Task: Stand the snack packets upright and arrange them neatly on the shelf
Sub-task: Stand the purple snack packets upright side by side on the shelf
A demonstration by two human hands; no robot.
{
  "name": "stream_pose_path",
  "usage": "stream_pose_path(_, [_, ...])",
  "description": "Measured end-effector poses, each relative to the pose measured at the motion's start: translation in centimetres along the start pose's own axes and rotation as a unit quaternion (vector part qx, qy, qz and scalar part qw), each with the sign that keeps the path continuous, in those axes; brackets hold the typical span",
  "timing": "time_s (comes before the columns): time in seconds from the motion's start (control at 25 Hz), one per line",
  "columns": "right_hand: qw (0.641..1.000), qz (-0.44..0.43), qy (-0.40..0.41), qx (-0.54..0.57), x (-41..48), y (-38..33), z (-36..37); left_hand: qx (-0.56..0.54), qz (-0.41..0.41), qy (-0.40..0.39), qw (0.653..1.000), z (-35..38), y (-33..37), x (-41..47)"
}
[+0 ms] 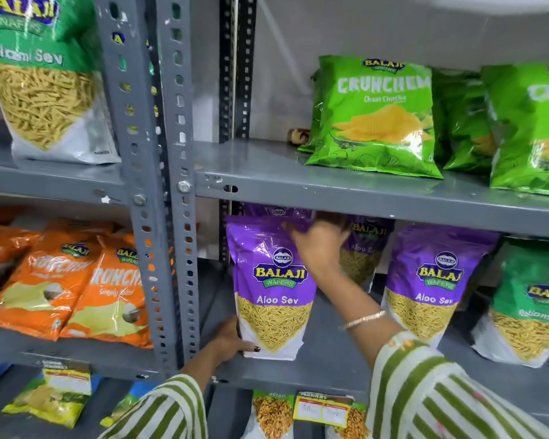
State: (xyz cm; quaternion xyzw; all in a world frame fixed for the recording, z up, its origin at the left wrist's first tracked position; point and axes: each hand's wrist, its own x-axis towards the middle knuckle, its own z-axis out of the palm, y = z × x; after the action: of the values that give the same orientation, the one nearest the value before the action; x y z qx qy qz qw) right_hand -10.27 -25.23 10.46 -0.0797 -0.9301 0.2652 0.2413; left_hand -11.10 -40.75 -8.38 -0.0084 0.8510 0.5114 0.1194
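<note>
The purple Aloo Sev packet (273, 286) stands upright at the left end of the middle shelf (330, 365), beside the grey upright post (171, 217). The left hand (232, 339) grips its lower left corner, thumb across the front, fingers hidden behind. The right hand (317, 242) rests at the packet's top right edge, fingers curled over the top; how firmly they close cannot be told. A second Aloo Sev packet (431, 280) stands upright to the right, well apart. A third (365, 248) stands further back between them. A green Ratlami Sev packet (533, 305) stands at far right. Green Crunchem packets (377, 115) lean on the shelf above.
</note>
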Motion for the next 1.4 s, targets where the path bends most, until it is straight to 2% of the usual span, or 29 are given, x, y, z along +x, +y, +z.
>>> stream_pose_path(0.04, [0.996,-0.014,-0.074,-0.048,0.9,-1.4,-0.9,0.011,-0.003,0.001,1.000,0.0,0.0,0.0])
stream_pose_path(0.12, [0.972,-0.030,-0.220,-0.075,2.2,-3.6,-1.2,0.041,-0.013,0.000,0.999,-0.1,0.1,-0.1])
stream_pose_path(0.2, [0.956,-0.051,-0.270,-0.098,2.9,-4.3,-0.3,0.065,-0.026,0.004,0.998,0.0,0.3,-0.2])
stream_pose_path(0.32, [0.967,-0.093,-0.200,-0.128,3.0,-3.8,0.8,0.060,-0.026,0.007,0.998,0.1,0.3,-0.2])
stream_pose_path(0.4, [0.983,-0.095,-0.117,-0.105,2.4,-3.1,1.1,0.054,-0.022,0.005,0.998,0.1,0.2,0.0])
stream_pose_path(0.56, [0.992,-0.082,0.032,-0.094,0.7,-0.5,1.4,0.025,0.000,-0.010,1.000,0.0,0.0,0.0])
stream_pose_path(0.68, [0.984,0.031,0.158,0.079,-2.4,4.0,2.8,0.000,0.011,-0.007,1.000,-0.1,-0.2,0.1])
stream_pose_path(0.72, [0.974,0.057,0.160,0.147,-3.4,6.0,4.1,-0.004,0.014,-0.006,1.000,-0.1,-0.2,0.1])
stream_pose_path(0.76, [0.967,0.081,0.109,0.217,-4.5,8.0,5.4,-0.009,0.015,-0.008,1.000,0.0,-0.2,0.2])
stream_pose_path(0.84, [0.935,0.120,-0.093,0.322,-6.3,10.8,8.5,-0.010,0.017,-0.009,1.000,-0.2,-0.1,0.0])
stream_pose_path(0.88, [0.914,0.137,-0.196,0.329,-7.0,11.5,9.8,-0.010,0.018,-0.007,1.000,-0.2,-0.2,0.1])
stream_pose_path(0.92, [0.903,0.141,-0.254,0.318,-7.6,12.0,10.8,-0.007,0.017,-0.004,1.000,-0.3,-0.4,0.2])
stream_pose_path(0.96, [0.902,0.137,-0.269,0.308,-7.9,12.3,11.7,-0.004,0.014,-0.003,1.000,-0.3,-0.5,0.2])
stream_pose_path(1.16, [0.913,0.150,-0.232,0.300,-7.6,12.7,13.4,-0.010,0.015,-0.025,1.000,-0.2,-0.7,0.4])
stream_pose_path(1.32, [0.914,0.145,-0.246,0.289,-7.9,12.9,12.7,0.022,0.002,-0.019,1.000,-0.1,-0.8,-0.4])
stream_pose_path(1.4, [0.919,0.154,-0.244,0.269,-8.2,13.7,11.6,0.015,0.025,-0.015,0.999,0.4,-0.7,-1.6])
